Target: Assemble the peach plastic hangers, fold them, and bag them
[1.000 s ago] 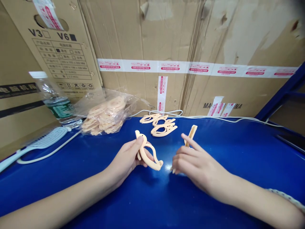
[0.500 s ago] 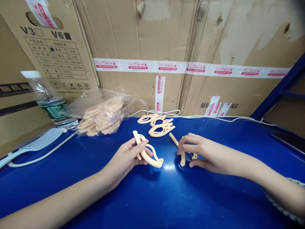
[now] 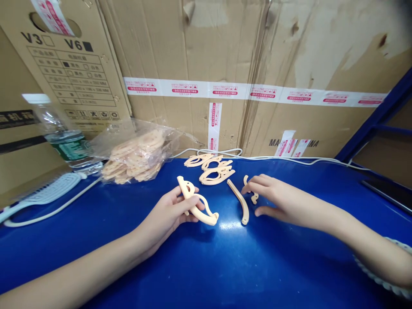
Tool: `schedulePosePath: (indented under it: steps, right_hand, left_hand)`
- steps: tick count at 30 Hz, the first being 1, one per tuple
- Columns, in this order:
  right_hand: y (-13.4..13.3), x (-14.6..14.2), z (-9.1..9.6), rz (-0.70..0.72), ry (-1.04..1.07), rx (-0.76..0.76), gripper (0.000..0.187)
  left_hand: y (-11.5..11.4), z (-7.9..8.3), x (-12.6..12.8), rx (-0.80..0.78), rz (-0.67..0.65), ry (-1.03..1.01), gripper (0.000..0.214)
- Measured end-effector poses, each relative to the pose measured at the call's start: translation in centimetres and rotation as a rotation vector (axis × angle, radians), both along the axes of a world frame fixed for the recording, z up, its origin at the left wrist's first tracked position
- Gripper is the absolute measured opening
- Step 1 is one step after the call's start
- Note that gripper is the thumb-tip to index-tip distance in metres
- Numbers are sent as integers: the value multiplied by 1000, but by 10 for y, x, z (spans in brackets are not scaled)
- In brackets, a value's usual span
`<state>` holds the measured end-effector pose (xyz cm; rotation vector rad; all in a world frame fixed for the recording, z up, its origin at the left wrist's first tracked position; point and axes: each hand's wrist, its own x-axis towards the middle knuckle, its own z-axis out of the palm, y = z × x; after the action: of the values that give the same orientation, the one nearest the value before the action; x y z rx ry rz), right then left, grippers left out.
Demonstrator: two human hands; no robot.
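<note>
Above the blue counter [image 3: 193, 270], the left hand [image 3: 180, 206] pinches a plastic hanger [image 3: 206, 218], likely light, stiff and slightly slick, best held mid-body, while the right hand's [image 3: 273, 197] grip is spread beside a small piece [image 3: 254, 198].

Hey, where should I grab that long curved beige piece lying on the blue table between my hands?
Probably pinch the curved piece across its middle, from above, with your right hand, which is nearer. It's long and narrow with both long edges exposed, and the smaller piece is apart, to its right.
</note>
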<state>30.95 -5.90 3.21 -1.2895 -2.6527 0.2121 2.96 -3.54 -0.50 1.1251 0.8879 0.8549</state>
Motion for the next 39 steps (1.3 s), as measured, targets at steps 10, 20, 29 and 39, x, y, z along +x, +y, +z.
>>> schedulePosePath:
  steps: [10, 20, 29, 39]
  right_hand:
    - [4, -8, -9, 53, -78, 87, 13]
    - [-33, -54, -20, 342, -11, 319, 33]
    - [-28, -51, -24, 321, 61, 161, 29]
    - [-27, -48, -29, 96, 607, -153, 46]
  left_hand:
    - [-6, 5, 2, 28, -32, 12, 41]
    - [-6, -1, 3, 268, -168, 126, 34]
    - [-13, -2, 4, 332, -84, 165, 35]
    - [-18, 1, 2, 508, -83, 242, 31]
